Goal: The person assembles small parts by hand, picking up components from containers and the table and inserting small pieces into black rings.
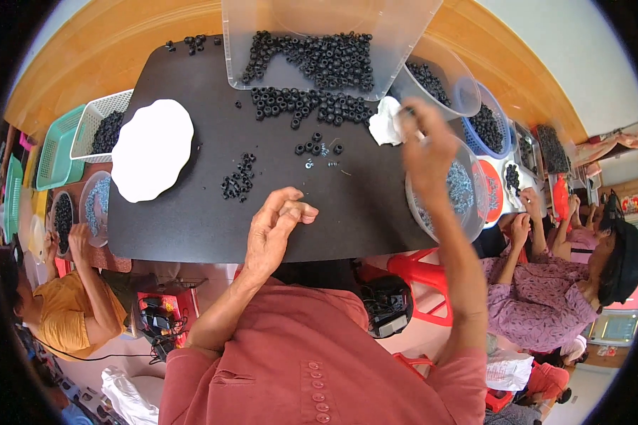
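Observation:
My left hand (273, 230) is raised over the near edge of the dark table (205, 230), its fingers curled in and pressed together; anything between them is too small to make out. Smeared by motion, my right hand (429, 142) hovers at the table's right side, next to a crumpled white cloth (385, 126) and above a clear bowl (480, 205) of small blue-grey pieces. Between my hands lie a few black round parts (308, 148) and tiny metallic bits (325, 150). Left of these sits a loose group of small black parts (239, 178).
A clear plastic bin (237, 42) stands at the far edge with many black parts in and before it. A white scalloped plate (152, 150) lies at left. Baskets and bowls flank the table. People work at both sides; a red stool (432, 283) stands at right.

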The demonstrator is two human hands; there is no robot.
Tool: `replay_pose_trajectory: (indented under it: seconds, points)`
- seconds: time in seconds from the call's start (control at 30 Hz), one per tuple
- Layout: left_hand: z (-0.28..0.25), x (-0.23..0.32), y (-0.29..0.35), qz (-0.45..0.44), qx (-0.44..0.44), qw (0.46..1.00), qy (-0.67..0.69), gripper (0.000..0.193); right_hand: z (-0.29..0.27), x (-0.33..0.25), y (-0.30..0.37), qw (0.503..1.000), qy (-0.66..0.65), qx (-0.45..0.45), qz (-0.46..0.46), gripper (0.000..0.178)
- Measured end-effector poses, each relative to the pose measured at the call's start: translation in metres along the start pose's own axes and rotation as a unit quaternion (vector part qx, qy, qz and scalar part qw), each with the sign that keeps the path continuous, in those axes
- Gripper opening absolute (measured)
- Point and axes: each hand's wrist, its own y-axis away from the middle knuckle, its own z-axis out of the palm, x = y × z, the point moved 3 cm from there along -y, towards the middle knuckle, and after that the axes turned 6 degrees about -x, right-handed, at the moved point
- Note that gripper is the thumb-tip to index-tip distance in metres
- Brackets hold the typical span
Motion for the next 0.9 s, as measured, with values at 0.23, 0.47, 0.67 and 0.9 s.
replay_pose_trajectory:
  seconds: [0.23,0.47,0.67,0.9]
  points:
    - [0.003,-0.001,-0.004,-0.018,-0.02,1.0,0.006,0.022,-0.026,0.081,-0.078,0.97,0.235,0.051,-0.041,0.023]
    - [0.0,0.0,0.0,-0.036,-0.004,0.999,0.006,0.021,0.053,-0.005,-0.013,0.966,-0.053,-0.25,-0.049,0.019]
    - [0.002,-0.001,-0.002,-0.038,-0.027,0.999,0.02,0.022,0.082,-0.019,0.026,0.946,0.054,-0.302,-0.109,0.021]
    - [0.0,-0.001,-0.002,-0.043,-0.029,0.998,0.019,0.021,0.074,-0.018,0.015,0.963,-0.009,-0.264,-0.06,0.012]
